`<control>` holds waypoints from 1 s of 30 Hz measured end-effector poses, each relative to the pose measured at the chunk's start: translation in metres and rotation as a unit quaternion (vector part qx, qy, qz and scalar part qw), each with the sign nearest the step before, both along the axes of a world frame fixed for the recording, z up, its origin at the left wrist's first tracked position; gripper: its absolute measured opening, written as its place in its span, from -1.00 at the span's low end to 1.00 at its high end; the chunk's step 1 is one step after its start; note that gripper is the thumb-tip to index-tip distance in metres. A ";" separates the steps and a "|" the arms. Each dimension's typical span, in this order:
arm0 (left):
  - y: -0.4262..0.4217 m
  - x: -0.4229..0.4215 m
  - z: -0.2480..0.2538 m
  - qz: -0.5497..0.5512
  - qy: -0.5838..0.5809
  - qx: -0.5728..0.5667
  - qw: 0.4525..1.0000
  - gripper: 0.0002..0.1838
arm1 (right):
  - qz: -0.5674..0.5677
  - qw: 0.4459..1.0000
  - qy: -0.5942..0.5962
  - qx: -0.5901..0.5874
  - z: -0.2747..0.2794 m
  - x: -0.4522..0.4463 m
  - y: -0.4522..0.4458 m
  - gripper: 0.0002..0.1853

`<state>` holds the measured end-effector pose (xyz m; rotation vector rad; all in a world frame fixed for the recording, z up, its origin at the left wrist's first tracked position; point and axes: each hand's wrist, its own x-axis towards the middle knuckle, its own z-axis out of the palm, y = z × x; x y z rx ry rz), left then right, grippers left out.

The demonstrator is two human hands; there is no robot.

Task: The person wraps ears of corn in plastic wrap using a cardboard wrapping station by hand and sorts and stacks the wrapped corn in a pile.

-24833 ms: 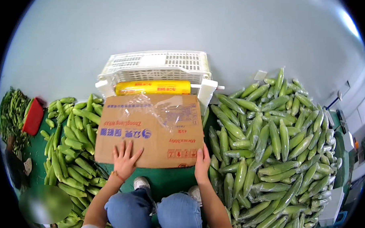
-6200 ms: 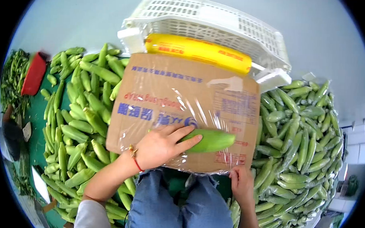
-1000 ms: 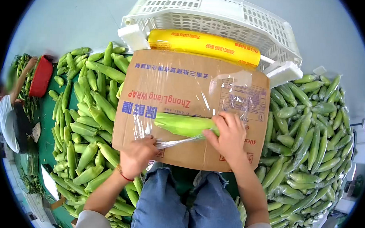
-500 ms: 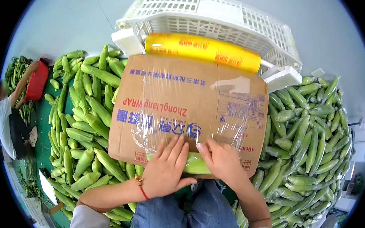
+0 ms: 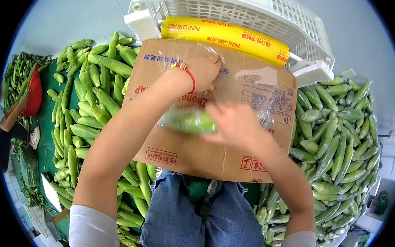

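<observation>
A cardboard box (image 5: 205,161) lies in front of my knees, with clear film across its upper part. Over the middle of the box my right hand (image 5: 234,125) holds a green corn cob (image 5: 191,122) in film, both blurred by motion. My left hand (image 5: 203,73), with a red string at the wrist, is farther up the box on the film, its fingers bent together; what they pinch is too small to tell. Just beyond the box is a yellow roll of wrap (image 5: 226,38) on a rod between white supports.
Unwrapped corn (image 5: 93,120) is heaped on the left, film-wrapped corn (image 5: 336,141) on the right. A white plastic crate (image 5: 236,11) stands behind the roll. At the far left, a person's arm (image 5: 13,115) reaches to a red container (image 5: 34,94) beside green stalks.
The corn, pressed at the box's near edge half a second ago, is now over its middle in my right hand. My left hand has moved up toward the roll. The other person's arm has lowered.
</observation>
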<state>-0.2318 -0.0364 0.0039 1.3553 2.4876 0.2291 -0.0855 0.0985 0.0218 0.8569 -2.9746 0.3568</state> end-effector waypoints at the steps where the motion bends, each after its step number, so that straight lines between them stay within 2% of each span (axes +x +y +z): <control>1: -0.003 0.002 0.002 -0.005 0.015 0.000 1.000 -0.37 | 0.025 0.999 -0.029 0.000 0.006 0.017 -0.002 -0.47; 4: -0.009 -0.001 -0.002 0.002 0.023 0.061 0.998 -0.36 | 0.050 0.957 -0.286 0.002 0.038 0.071 0.002 -0.42; 5: -0.013 0.005 0.000 0.027 0.028 0.152 0.988 -0.37 | 0.052 0.927 -0.372 -0.013 0.043 0.087 0.007 -0.38; 7: -0.024 0.030 0.007 0.080 0.045 0.335 0.938 -0.37 | -0.070 0.886 -0.448 -0.100 0.045 0.114 0.025 -0.31; 8: -0.034 0.059 0.016 0.052 0.097 0.362 0.926 -0.44 | -0.142 0.863 -0.415 -0.250 0.030 0.130 0.034 -0.35; 9: -0.045 0.095 0.025 0.023 0.142 0.385 0.912 -0.50 | -0.213 0.769 -0.466 -0.381 0.030 0.127 0.035 -0.38; 11: -0.040 0.147 0.034 -0.029 0.106 0.422 0.900 -0.50 | -0.332 0.499 -0.527 -0.602 0.028 0.124 0.027 -0.44; 12: -0.033 0.143 0.032 0.035 0.001 0.490 0.871 -0.45 | -0.242 0.428 -0.590 -0.641 0.028 0.119 0.018 -0.43; 13: -0.026 0.140 0.030 0.093 -0.099 0.567 0.813 -0.39 | -0.242 0.356 -0.627 -0.649 0.038 0.110 0.000 -0.27; 14: -0.014 0.141 0.035 0.154 -0.306 0.677 0.651 -0.37 | -0.136 0.214 -0.652 -0.714 0.027 0.101 -0.009 -0.20; 15: -0.008 0.143 0.038 0.205 -0.493 0.726 0.433 -0.36 | -0.028 0.061 -0.651 -0.756 0.012 0.097 -0.019 -0.12; 16: -0.017 0.139 0.035 0.112 -0.640 0.696 0.305 -0.50 | 0.030 0.047 -0.636 -0.770 0.003 0.095 -0.036 -0.09; 17: -0.021 0.136 0.029 0.152 -0.634 0.685 0.325 -0.58 | 0.088 0.034 -0.621 -0.778 -0.005 0.095 -0.049 -0.07; 19: -0.024 0.127 0.017 0.229 -0.616 0.660 0.364 -0.71 | 0.053 0.119 -0.614 -0.778 -0.010 0.090 -0.048 -0.20; 20: -0.028 0.126 0.027 0.349 -0.544 0.623 0.441 -0.86 | -0.052 0.199 -0.609 -0.766 0.009 0.092 -0.041 -0.24; 21: -0.035 0.124 0.023 0.399 -0.509 0.621 0.443 -0.85 | -0.157 0.277 -0.593 -0.740 0.021 0.096 -0.030 -0.25; 22: -0.045 0.123 0.018 0.408 -0.469 0.631 0.464 -0.84 | -0.205 0.414 -0.592 -0.661 0.017 0.100 -0.013 -0.25; 23: -0.054 0.126 0.011 0.418 -0.427 0.642 0.481 -0.83 | -0.239 0.611 -0.458 -0.600 0.026 0.102 -0.011 -0.34; 25: -0.066 0.146 0.004 0.416 -0.356 0.603 0.580 -0.81 | -0.256 0.792 -0.255 -0.493 0.026 0.101 0.010 -0.53; 26: -0.072 0.158 0.000 0.411 -0.318 0.583 0.625 -0.80 | -0.235 0.832 -0.158 -0.478 0.027 0.096 0.019 -0.55; 27: -0.085 0.170 -0.018 0.401 -0.341 0.546 0.652 -0.74 | -0.214 0.862 -0.060 -0.455 0.028 0.091 0.030 -0.57; 28: -0.093 0.188 -0.027 0.429 -0.492 0.489 0.579 -0.66 | -0.179 0.836 -0.036 -0.518 0.029 0.092 0.035 -0.58; 29: -0.094 0.196 -0.008 0.398 -0.621 0.375 0.562 -0.52 | -0.138 0.806 -0.014 -0.576 0.030 0.094 0.039 -0.59; 30: -0.093 0.208 -0.012 0.374 -0.679 0.343 0.530 -0.41 | -0.073 0.699 -0.066 -0.708 0.025 0.089 0.026 -0.58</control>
